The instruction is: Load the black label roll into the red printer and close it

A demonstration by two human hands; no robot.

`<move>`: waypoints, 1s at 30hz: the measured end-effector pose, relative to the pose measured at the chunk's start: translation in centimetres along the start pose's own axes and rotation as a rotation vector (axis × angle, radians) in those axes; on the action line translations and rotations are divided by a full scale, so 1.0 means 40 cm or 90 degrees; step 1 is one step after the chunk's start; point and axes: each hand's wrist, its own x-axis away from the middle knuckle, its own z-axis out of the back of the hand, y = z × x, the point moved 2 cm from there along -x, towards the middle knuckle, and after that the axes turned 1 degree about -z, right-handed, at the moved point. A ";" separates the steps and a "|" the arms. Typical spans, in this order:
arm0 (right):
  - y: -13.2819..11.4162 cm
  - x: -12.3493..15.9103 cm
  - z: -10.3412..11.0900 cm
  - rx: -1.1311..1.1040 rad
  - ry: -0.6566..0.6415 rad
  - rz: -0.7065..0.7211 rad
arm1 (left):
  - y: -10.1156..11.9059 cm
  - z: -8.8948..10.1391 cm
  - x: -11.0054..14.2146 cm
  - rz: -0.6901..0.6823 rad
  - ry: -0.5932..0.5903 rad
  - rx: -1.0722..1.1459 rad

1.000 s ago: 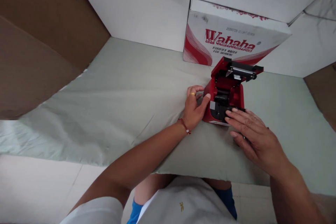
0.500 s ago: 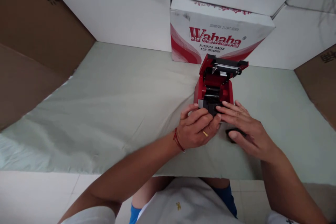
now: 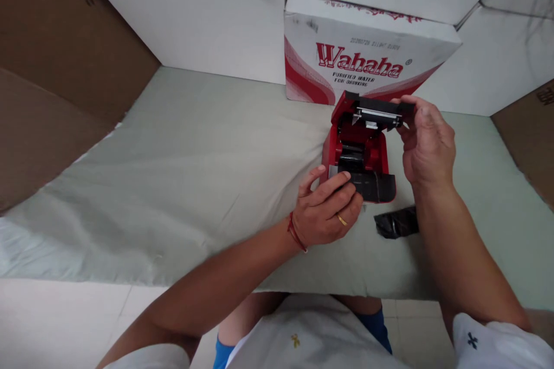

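A small red-and-black machine, apparently a label printer [image 3: 328,153], stands on the cloth with its lid [image 3: 378,113] raised. Inside its bay lies a shiny black roll [image 3: 351,155]. My left hand [image 3: 326,207] grips the printer at its front left, the fingers bent over the black front edge beside a small pale strip [image 3: 333,171]. The thumb's hold is hidden. At the upper right, my right hand [image 3: 429,141] has its fingers closed on the right end of the raised lid. A crumpled black plastic piece [image 3: 395,222] rests near my right forearm.
A pale green cloth [image 3: 208,173] covers the table. Behind the printer stands a white and red water carton [image 3: 363,49], with large white boxes [image 3: 208,17] around it. Brown cardboard [image 3: 64,69] borders the left side, and more cardboard [image 3: 528,132] the right.
My right hand has left the printer's front edge and moved up to the right end of the lid. The black plastic piece now shows more fully. My left hand stays at the front.
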 end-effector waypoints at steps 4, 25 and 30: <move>-0.040 0.051 0.017 -0.030 0.066 0.045 | 0.008 0.002 -0.001 -0.042 0.018 -0.081; -0.067 0.264 0.016 0.180 -0.094 0.183 | -0.038 0.050 -0.061 0.037 -0.002 0.040; -0.075 0.264 0.007 0.153 -0.068 0.159 | -0.060 0.051 -0.069 0.099 -0.011 0.063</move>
